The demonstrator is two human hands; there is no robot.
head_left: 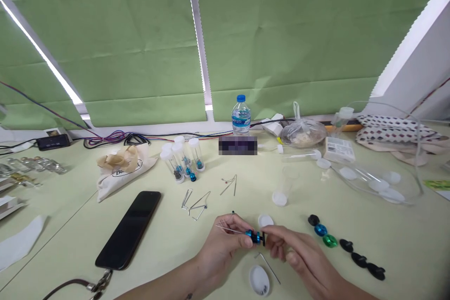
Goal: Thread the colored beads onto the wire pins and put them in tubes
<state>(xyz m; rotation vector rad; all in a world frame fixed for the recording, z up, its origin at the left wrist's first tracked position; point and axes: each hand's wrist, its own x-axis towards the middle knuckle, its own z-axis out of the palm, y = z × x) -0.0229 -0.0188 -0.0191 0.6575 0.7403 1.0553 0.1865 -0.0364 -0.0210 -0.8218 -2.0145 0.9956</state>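
Low in the centre, my left hand [225, 239] pinches a small blue and black metal part [252, 236] with thin wires pointing left from it. My right hand [295, 248] touches the black disc-like end of that part with its fingertips; its other fingers are curled. Below the hands lie an L-shaped hex key [270, 268] and a white cap [259, 280] holding small bits. Another white cap [266, 220] sits just behind the fingers. Further back, several hex keys [199, 206] are spread on the table.
A black phone [128, 229] lies left, near a cloth pouch [123, 171]. Clear tubes [183, 159] with blue parts stand behind. A water bottle [241, 117] is at the back. Black, blue and green pieces [329, 241] line the right, before a bag of caps and tubes [378, 185].
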